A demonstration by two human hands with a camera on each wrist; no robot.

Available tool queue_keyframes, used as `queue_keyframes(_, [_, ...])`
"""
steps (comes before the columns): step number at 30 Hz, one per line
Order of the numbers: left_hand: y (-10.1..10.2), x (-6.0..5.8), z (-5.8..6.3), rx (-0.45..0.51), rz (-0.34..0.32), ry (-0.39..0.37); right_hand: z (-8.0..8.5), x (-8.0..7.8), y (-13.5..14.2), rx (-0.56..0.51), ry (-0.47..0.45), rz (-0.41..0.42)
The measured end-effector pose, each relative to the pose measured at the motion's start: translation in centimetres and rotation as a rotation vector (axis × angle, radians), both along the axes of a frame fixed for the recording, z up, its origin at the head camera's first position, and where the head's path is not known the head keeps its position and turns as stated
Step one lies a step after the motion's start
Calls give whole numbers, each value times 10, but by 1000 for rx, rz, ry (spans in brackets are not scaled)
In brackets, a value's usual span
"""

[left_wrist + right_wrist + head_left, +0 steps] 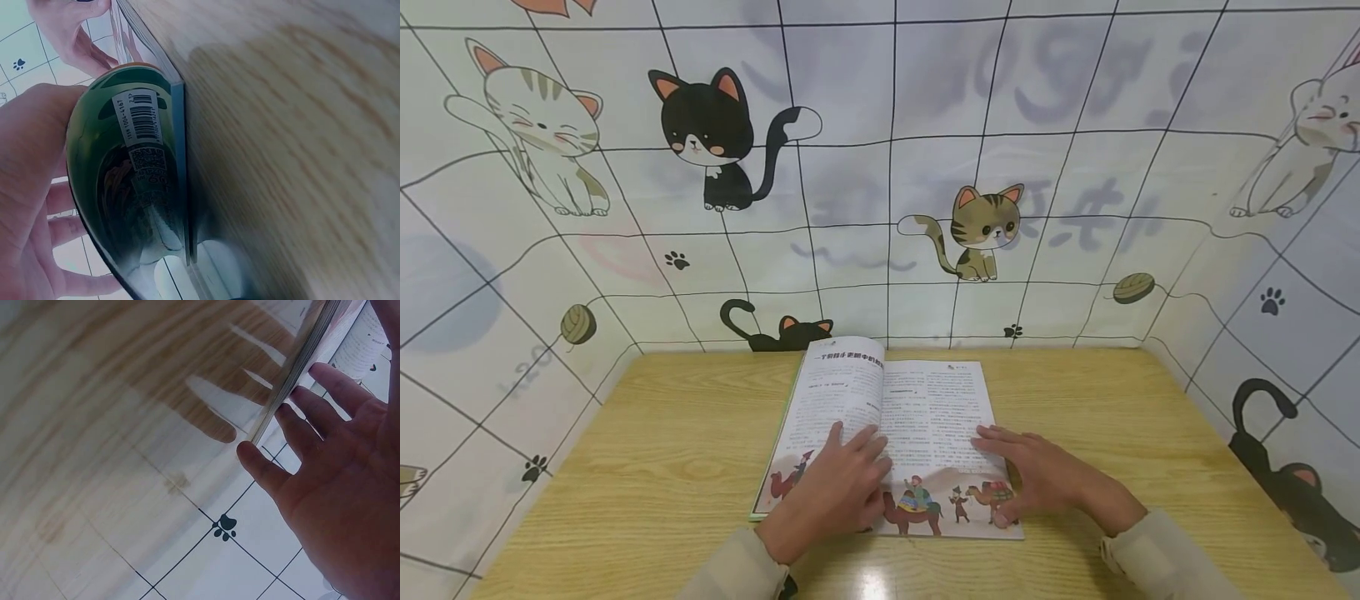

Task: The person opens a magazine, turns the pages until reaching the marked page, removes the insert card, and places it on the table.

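An open magazine (936, 417) with printed columns and camel drawings lies on the wooden table, its left page bowed upward near the spine. My left hand (838, 487) rests across the lower left page, fingers spread toward the fold. In the left wrist view, the glossy green back cover (119, 187) with a barcode label (140, 117) curves up from the table beside that hand. At the lower right page, my right hand (1048, 475) has its thumb on the paper and its fingers along the outer edge. The right wrist view has those fingertips touching the page edges (294, 369).
The wooden table (685, 442) extends on both sides of the magazine. Walls with a grid and cartoon cats (707, 137) enclose it at the back, left and right. Light reflects off the tabletop near the front.
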State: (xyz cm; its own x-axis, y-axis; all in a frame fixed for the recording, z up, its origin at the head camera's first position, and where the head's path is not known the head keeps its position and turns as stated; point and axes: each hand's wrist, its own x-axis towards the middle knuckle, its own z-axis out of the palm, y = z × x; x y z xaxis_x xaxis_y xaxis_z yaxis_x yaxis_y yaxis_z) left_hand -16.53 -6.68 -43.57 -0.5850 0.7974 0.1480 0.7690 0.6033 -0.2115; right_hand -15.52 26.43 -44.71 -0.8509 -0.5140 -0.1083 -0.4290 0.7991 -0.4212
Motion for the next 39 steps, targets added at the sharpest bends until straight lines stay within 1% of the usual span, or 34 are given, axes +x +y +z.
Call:
queue_keyframes(4, [-1,-1,-3,15,38,-60,-1,0,0,-3,2,5])
queue_keyframes(8, [-2,-2,-5,34,58,-95,-3,0,1,-4,-2,2])
queue_keyframes(19, [-2,-2,-5,58,52,-98,-4,0,2,-6,14,5])
queue_keyframes(25, [0,-2,-8,62,53,-89,-7,-2,2,-19,57,43])
queue_keyframes(29, [2,-1,-8,65,63,-77,-6,-3,1,-23,75,56])
queue_keyframes(33, [5,2,-6,74,86,-122,-2,-4,-2,-29,64,38])
queue_keyframes(36, [7,4,-3,63,113,-160,1,-4,-4,-19,68,20])
queue_keyframes(39, [9,5,-1,34,132,-168,2,-4,-6,-6,80,4])
